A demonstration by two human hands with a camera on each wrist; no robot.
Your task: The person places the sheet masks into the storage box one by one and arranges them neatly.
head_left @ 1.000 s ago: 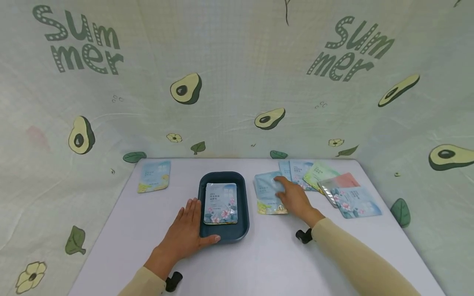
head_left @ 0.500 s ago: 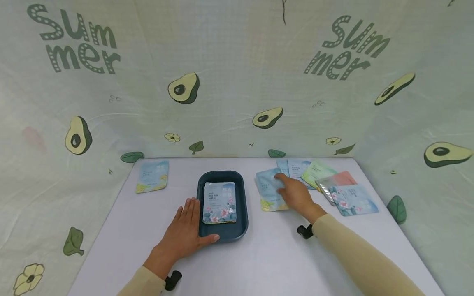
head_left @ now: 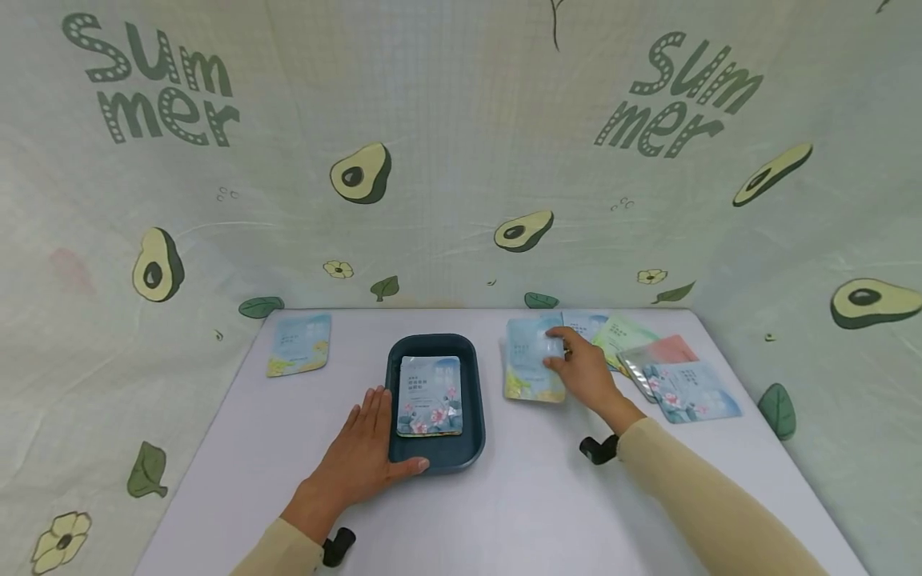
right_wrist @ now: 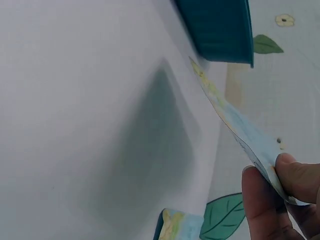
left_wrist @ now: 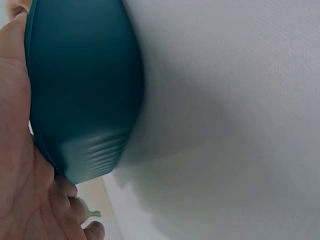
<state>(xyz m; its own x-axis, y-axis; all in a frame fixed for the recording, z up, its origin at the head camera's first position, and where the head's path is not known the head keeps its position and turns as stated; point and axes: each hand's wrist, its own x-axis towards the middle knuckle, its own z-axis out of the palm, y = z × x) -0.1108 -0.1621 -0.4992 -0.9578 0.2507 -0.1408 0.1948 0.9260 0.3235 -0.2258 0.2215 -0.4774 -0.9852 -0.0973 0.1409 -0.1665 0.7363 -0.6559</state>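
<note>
My right hand (head_left: 587,376) pinches a light blue and yellow sheet mask packet (head_left: 529,360) by its right edge, to the right of the tray. In the right wrist view, the thumb and fingers grip the packet (right_wrist: 245,130), which is raised off the table above its shadow. My left hand (head_left: 356,456) lies along the left side of the dark teal tray (head_left: 435,460), fingers straight and thumb on the near rim. Its palm touches the tray wall (left_wrist: 85,75) in the left wrist view. A blue packet with pink flowers (head_left: 430,396) lies on top inside the tray.
At the back right, several packets overlap: a pale blue one (head_left: 585,322), a green one (head_left: 623,340), a red and silver one (head_left: 670,350) and a blue flowered one (head_left: 691,392). Another blue and yellow packet (head_left: 298,344) lies back left. A printed cloth stands behind the white table (head_left: 497,512).
My right hand has lifted the blue and yellow packet off the table and turned it more upright, slightly farther back. My left hand stays at the tray.
</note>
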